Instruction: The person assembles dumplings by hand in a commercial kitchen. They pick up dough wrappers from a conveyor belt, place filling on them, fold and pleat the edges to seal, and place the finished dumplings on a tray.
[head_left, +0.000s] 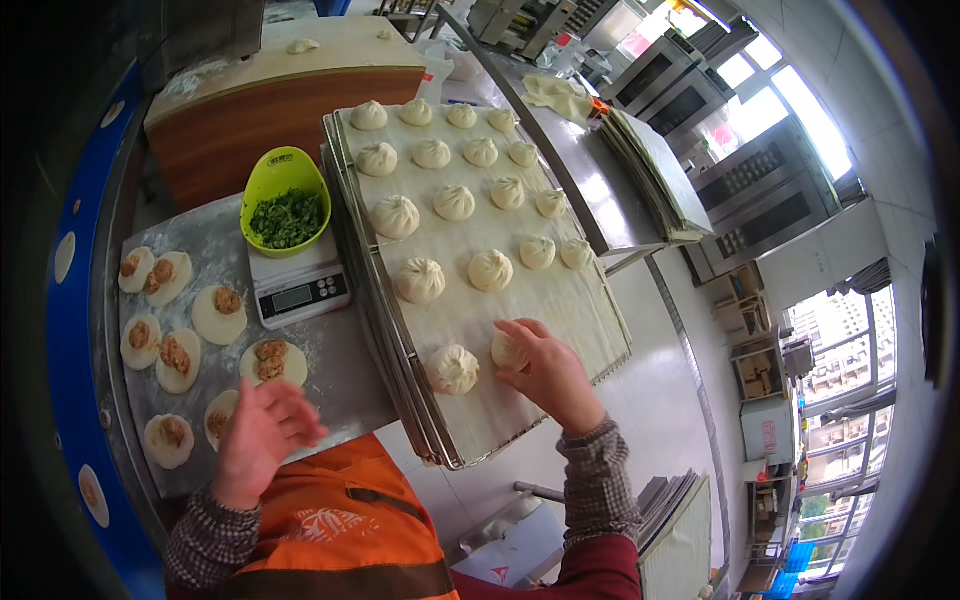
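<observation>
My right hand (551, 371) has its fingers around a pleated bun (508, 352) on the cloth-lined tray (480, 442); whether it still grips the bun is unclear. Just left of it sits another pleated bun (452, 370), and several rows of buns fill the tray's farther part. My left hand (266, 431), slightly blurred, hovers with fingers apart and nothing in it over the near side of the floured metal table (337, 397). Below and around it lie dough rounds topped with meat filling, one of them (298, 366) just beyond the fingers.
A green scoop-shaped bowl (324, 217) of chopped greens stands on a digital scale (302, 296) between the dough rounds and the tray. At far left runs a blue conveyor belt (71, 337) carrying dough rounds. A steel counter (592, 202) with stacked cloth-covered boards stands beyond the tray.
</observation>
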